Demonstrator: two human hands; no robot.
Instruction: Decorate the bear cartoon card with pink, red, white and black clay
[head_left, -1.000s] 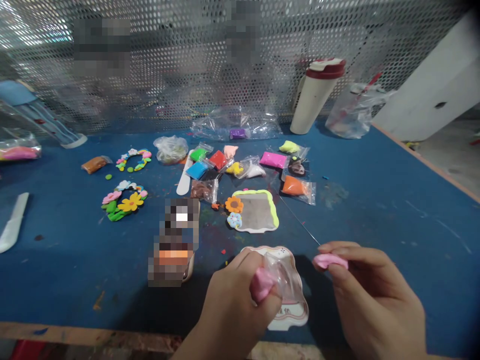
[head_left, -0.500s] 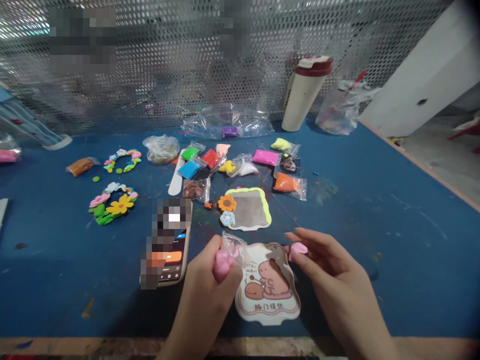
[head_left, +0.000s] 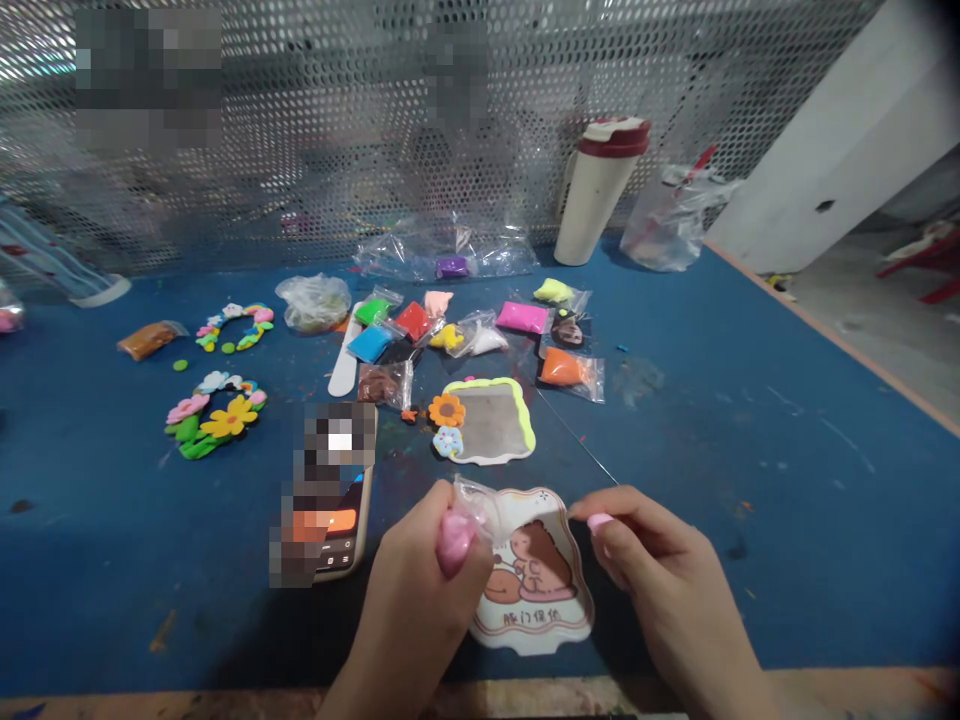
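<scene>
My left hand (head_left: 424, 580) is closed around a small clear bag of pink clay (head_left: 456, 540), its loose plastic mouth pointing up and right. A small lump of pink clay (head_left: 598, 523) sits pinched between the thumb and fingers of my right hand (head_left: 660, 570). Between and below the hands lies a white wavy-edged board (head_left: 536, 625) with a brown cartoon animal and characters printed on it; my left hand covers its left edge. Just beyond stands out a wavy-framed mirror (head_left: 491, 422), flat on the table, with yellow-green clay along its rim and an orange flower (head_left: 447, 410) and a blue flower (head_left: 448, 442) at its left.
A phone (head_left: 330, 500) lies left of my left hand. Several clay bags, including an orange one (head_left: 566, 368), are spread behind the mirror. A thin rod (head_left: 577, 437) lies near my right hand. Two flower-decorated rings (head_left: 217, 415) are at left; a tumbler (head_left: 600, 190) stands behind.
My right fingers have closed further over the pink lump, so less of it shows. My left hand has shifted slightly right over the board. The whole view has moved a little.
</scene>
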